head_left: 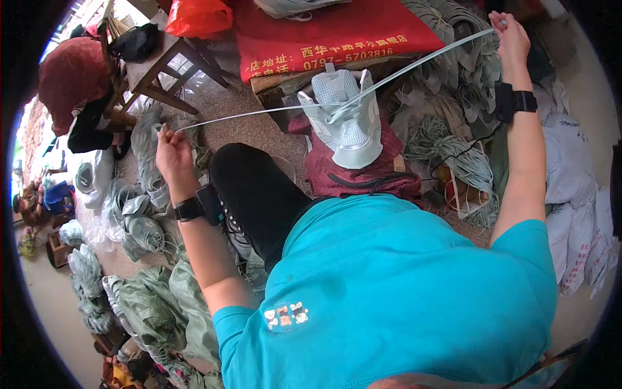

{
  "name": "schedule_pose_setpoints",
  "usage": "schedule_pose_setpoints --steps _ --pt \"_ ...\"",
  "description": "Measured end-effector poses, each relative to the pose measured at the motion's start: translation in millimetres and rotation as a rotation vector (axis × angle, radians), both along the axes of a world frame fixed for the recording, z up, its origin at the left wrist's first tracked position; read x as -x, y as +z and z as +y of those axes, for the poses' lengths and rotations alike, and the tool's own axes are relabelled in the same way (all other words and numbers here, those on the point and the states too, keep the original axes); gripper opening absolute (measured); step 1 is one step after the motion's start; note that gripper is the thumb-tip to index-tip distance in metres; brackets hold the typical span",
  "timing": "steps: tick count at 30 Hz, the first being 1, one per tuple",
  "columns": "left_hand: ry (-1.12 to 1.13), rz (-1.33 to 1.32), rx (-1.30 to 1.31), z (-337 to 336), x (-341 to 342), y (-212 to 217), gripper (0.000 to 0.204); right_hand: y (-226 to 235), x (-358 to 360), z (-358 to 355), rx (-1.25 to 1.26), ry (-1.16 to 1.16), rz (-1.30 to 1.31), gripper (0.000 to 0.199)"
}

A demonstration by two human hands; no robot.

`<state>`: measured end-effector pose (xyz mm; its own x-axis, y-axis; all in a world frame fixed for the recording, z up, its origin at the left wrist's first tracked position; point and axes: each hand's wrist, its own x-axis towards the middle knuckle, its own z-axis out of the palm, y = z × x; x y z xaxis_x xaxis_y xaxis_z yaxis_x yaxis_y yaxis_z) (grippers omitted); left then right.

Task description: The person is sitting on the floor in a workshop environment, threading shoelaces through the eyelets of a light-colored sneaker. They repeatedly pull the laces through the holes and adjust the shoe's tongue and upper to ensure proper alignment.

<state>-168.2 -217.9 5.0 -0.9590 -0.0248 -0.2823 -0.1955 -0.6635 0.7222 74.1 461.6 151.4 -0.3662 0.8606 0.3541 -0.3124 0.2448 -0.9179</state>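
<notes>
Shoe (354, 134) beside red-draped bench (275, 39), speckled floor (243, 100)

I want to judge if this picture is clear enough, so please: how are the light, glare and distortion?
Head view: fairly even light, both shoe and lace readable; head view: bright glare whitens the upper left edge; head view: dark fisheye corners, the scene bending toward the rim.
</notes>
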Motion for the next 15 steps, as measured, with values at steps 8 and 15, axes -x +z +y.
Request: schedule_pose_setpoints --steps 8,15 --pt "0.024 -0.013 -0.33 -82.8 15.2 -26.2 0.023 8.5 -51.6 45.9 -0.117 -0.391 0.145 0.022" --pt "0.166 0.175 -0.103 -104.7 18.4 -55.8 0.02 -50.8 -32.6 -26.0 -0.305 -0.009 -0.446 0.029"
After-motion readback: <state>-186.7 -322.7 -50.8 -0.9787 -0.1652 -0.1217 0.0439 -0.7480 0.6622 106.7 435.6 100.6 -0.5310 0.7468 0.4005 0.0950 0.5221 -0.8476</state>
